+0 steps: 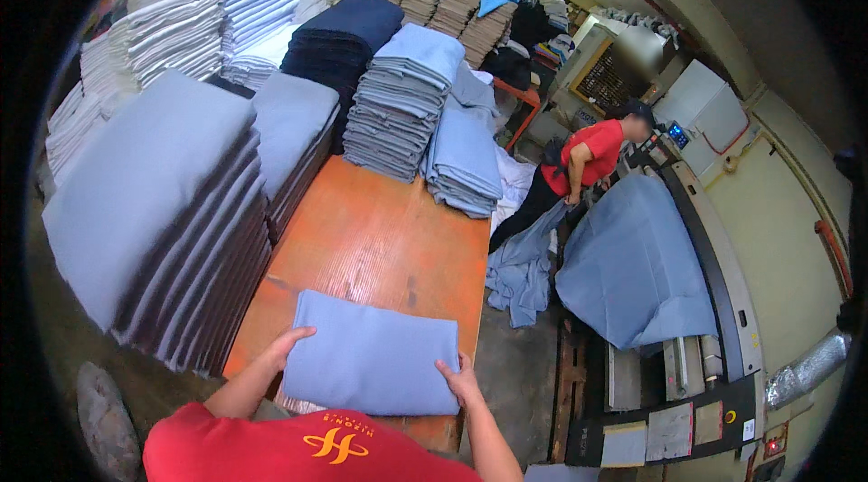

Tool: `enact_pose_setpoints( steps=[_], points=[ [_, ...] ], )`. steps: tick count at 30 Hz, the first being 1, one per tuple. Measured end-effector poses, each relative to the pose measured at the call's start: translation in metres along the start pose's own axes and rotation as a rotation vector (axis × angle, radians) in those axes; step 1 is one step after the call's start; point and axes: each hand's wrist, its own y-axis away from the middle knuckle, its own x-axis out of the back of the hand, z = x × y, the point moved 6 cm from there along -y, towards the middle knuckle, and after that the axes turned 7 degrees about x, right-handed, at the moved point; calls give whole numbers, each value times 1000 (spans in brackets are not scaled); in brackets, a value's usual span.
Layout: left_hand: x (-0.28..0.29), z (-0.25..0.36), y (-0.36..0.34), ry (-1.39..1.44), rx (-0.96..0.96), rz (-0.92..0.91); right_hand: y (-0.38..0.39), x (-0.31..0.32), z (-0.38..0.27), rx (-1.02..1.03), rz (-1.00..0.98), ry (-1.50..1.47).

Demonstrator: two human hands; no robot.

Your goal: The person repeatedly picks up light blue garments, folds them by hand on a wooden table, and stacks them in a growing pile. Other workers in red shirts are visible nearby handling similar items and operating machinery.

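Observation:
A folded light blue cloth [366, 351] lies at the near end of an orange wooden table [362, 238]. My left hand [285, 346] grips its left edge, thumb along the top. My right hand [457, 378] holds the cloth's right edge, with the fingers partly hidden at the side. Tall piles of folded light blue cloth [154, 202] stand to the left. At the table's far end are a stack of blue-grey cloths [398, 111] and a lower light blue pile [461, 165].
A co-worker [588, 156] in a red shirt holds hanging light blue fabric [524, 274] beside a large machine [728, 301] on the right, with cloth draped over it [624, 256]. A wooden pallet [574, 364] lies between table and machine. White linen stacks [172, 34] stand at the back left.

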Motion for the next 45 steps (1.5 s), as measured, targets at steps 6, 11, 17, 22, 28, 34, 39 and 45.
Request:
enact_pose_setpoints(
  steps=[6, 11, 17, 22, 28, 34, 39, 45],
  points=[
    [-74, 86, 34, -57, -603, -132, -22, 31, -249, 719, -38, 411],
    [-201, 269, 33, 262, -1057, -380, -105, 70, -532, 1491, 321, 815],
    [-351, 530, 12, 758, -1457, -235, -137, 41, -662, 1827, 513, 980],
    [-341, 630, -95, 770, -1024, 283, -147, 30, -484, 1600, 268, 1407],
    [-293, 674, -155, 367, -843, -37, -156, 93, -261, 730, 3, 1179],
    [-248, 668, -90, 5, -705, 97, -102, 99, -133, 406, 70, 825],
    [-181, 680, -55, -159, -787, 267, -70, 56, -82, 323, -33, 742],
    [-167, 683, -66, -254, -822, 211, -43, 27, -55, 268, -91, 704]
  ],
)
